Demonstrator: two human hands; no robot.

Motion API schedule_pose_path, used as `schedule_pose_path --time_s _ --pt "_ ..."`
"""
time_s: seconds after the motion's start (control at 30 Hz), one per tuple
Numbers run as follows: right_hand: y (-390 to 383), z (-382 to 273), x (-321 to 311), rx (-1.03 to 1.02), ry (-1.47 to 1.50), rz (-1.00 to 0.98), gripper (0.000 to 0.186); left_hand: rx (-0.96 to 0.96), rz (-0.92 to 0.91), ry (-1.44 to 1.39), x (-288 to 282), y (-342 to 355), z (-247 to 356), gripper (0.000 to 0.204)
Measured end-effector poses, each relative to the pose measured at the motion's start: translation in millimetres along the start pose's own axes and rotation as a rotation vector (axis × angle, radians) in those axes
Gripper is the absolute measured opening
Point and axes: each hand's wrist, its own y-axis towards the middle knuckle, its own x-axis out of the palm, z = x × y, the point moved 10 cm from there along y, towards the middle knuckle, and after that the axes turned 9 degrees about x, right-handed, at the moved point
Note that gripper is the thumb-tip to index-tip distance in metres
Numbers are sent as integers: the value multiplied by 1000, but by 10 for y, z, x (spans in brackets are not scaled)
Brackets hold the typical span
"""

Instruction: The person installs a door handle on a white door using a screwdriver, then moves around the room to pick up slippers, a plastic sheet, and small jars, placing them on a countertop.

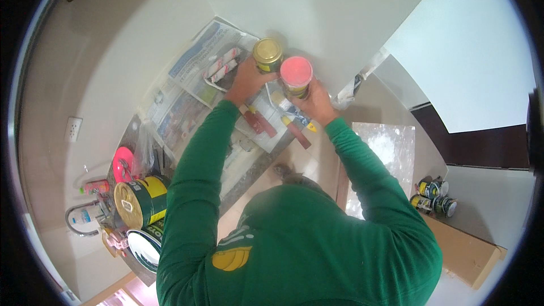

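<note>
At the far end of the counter, my left hand point(247, 81) has its fingers around the lower side of a small can point(267, 51) with a gold lid. Right beside it stands a can with a pink lid point(296, 71). My right hand point(318, 103) is wrapped round that one from the right. Both cans look upright and closed. Just left of my left hand, white roller covers with pink marks point(222, 67) lie in a paint tray. Paintbrushes with dark red and yellow parts point(259, 122) rest on the paper between my forearms.
Newspaper point(190, 71) covers the counter along the wall. At left stand a large paint can point(141, 199), a pink object point(122, 163) and a faucet point(76, 222). More cans point(433, 195) and a cardboard box point(464, 249) are at right. A wall outlet point(73, 129) is at far left.
</note>
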Motion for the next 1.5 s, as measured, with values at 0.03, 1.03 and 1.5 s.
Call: schedule_pose_path --time_s 0.03,1.03,1.5 --pt "-15 28 13 31 -21 6 67 -4 -50 -14 61 1 -82 65" --pt "-2734 2657 -70 509 -143 -312 51 -570 520 -407 -674 -3864 1037 46" --pt "-6040 1806 213 862 -217 -351 28 -420 239 -337 -301 -4578 1294 17"
